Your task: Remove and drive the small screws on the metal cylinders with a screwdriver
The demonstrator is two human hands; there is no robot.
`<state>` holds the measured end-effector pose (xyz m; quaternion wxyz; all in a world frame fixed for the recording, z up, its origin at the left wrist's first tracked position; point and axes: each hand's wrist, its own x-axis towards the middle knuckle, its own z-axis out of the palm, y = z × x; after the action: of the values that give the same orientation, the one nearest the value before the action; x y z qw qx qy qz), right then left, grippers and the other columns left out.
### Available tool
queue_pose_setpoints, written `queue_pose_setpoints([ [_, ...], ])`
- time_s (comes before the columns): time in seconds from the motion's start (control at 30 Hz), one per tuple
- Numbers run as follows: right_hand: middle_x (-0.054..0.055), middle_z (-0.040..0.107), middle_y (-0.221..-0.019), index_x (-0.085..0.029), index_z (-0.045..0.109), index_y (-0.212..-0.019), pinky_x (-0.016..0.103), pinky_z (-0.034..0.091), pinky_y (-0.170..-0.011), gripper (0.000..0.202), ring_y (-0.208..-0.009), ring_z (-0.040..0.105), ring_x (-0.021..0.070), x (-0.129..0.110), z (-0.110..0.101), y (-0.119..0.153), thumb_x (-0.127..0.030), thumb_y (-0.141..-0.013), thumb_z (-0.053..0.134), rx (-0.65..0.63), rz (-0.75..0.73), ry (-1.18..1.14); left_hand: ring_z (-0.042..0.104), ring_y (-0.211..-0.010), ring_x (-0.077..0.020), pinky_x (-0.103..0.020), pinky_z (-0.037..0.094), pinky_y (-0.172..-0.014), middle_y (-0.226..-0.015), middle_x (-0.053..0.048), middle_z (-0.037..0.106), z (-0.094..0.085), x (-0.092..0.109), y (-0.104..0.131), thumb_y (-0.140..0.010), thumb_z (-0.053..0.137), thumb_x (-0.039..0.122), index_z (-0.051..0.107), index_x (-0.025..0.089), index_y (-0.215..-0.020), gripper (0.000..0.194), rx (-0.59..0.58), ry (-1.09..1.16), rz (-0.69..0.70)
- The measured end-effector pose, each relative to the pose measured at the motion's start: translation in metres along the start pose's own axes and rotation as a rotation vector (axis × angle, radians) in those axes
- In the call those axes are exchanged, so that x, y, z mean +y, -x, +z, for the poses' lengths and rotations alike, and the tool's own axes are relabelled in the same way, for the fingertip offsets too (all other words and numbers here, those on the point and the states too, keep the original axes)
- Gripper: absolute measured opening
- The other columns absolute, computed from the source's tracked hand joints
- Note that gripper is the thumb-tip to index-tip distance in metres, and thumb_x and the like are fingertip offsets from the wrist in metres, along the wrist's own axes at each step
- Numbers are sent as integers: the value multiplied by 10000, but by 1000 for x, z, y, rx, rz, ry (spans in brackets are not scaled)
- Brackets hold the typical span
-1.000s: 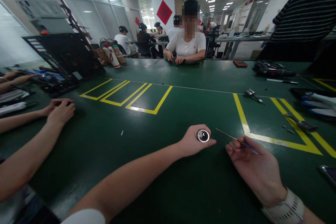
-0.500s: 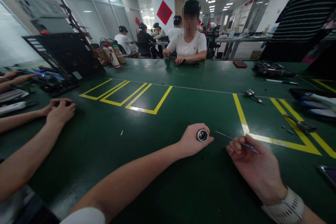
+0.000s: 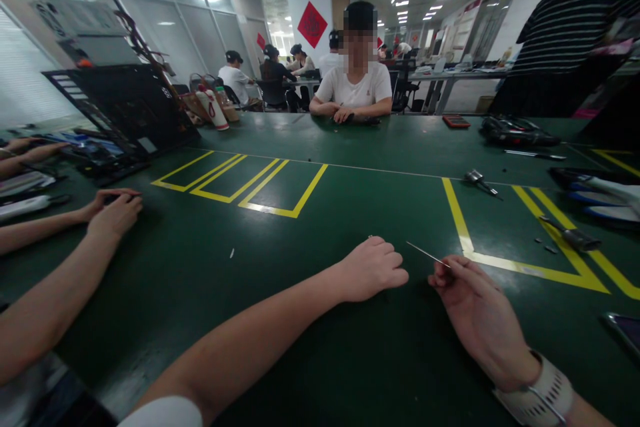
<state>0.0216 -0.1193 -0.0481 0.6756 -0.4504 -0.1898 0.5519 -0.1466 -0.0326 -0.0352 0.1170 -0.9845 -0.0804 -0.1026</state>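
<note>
My left hand (image 3: 373, 270) is closed, palm down, just above the green table. Its fingers hide nearly all of the hollow cylindrical part seen in it a moment ago. My right hand (image 3: 475, 303), with a pale watch strap on the wrist, pinches a thin screwdriver (image 3: 425, 253). The slim metal shaft points up and left toward my left hand, without touching it. The handle is hidden in my palm.
Metal parts, one (image 3: 481, 181) farther back and another (image 3: 577, 237) on yellow tape, lie to the right. A phone-like object (image 3: 623, 333) is at the right edge. A co-worker's hands (image 3: 113, 210) are at left; another person (image 3: 355, 87) sits opposite.
My left hand has turned over, so the cylinder's open end no longer faces me. My right hand has shifted slightly left, and the screwdriver's handle has gone out of sight in it.
</note>
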Motion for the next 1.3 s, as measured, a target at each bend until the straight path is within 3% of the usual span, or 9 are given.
queue_pose_setpoints([
  [0.23, -6, 607, -733, -210, 674, -733, 227, 465, -613, 133, -689, 522, 128, 5, -1, 0, -286, -653, 748, -1, -17, 38, 485, -708, -165, -320, 347, -695, -758, -35, 575, -9, 4, -3, -869, 508, 147, 585, 154, -857, 79, -17, -132, 179],
  [0.37, -6, 613, -739, -216, 677, -749, 227, 467, -616, 169, -687, 528, 130, 6, 0, 1, -298, -630, 764, 16, -31, 45, 501, -713, -169, -322, 359, -707, -751, -36, 579, -5, 4, -3, -875, 478, 128, 577, 153, -827, 112, 16, -98, 162],
  [0.47, -7, 613, -759, -221, 674, -769, 231, 471, -623, 165, -707, 534, 133, 4, 1, 2, -299, -645, 751, 31, -38, 27, 516, -765, -165, -307, 383, -732, -806, -28, 594, 5, 0, -1, -858, 516, 151, 547, 157, -879, 37, 35, 133, -87],
  [0.57, -4, 600, -734, -216, 665, -731, 242, 471, -627, 135, -706, 530, 135, 2, 2, 3, -324, -674, 722, 14, -56, 2, 527, -775, -148, -286, 408, -732, -847, -10, 589, 15, -7, 2, -792, 637, 238, 510, 166, -909, 187, 74, 482, -451],
  [0.67, 4, 599, -710, -212, 668, -717, 262, 469, -639, 158, -694, 529, 142, 0, 3, 6, -366, -696, 698, -47, -66, 14, 534, -793, -148, -286, 420, -736, -878, -9, 579, 19, -14, 5, -735, 697, 346, 517, 174, -866, 282, 147, 702, -583],
  [0.87, 12, 596, -674, -215, 664, -682, 284, 435, -602, 185, -648, 524, 156, 5, 2, 13, -386, -750, 654, -166, -199, 202, 560, -849, -147, -277, 435, -760, -901, -22, 597, 22, -18, 6, -753, 670, 303, 548, 160, -866, 219, 171, 851, -525],
  [1.13, 23, 614, -717, -231, 645, -738, 310, 420, -640, 241, -715, 555, 198, 9, 5, 27, -424, -839, 542, -258, -330, 785, 568, -747, -121, -269, 409, -751, -764, 15, 600, 21, -12, 5, -766, 578, 161, 537, 154, -788, 47, 88, 664, -417],
  [1.3, 18, 601, -679, -221, 623, -679, 305, 406, -618, 286, -677, 543, 187, 7, 7, 28, -444, -835, 534, -255, -314, 845, 566, -764, -136, -270, 386, -725, -757, 14, 598, 19, -10, 5, -754, 573, 148, 539, 162, -797, 57, 43, 559, -354],
])
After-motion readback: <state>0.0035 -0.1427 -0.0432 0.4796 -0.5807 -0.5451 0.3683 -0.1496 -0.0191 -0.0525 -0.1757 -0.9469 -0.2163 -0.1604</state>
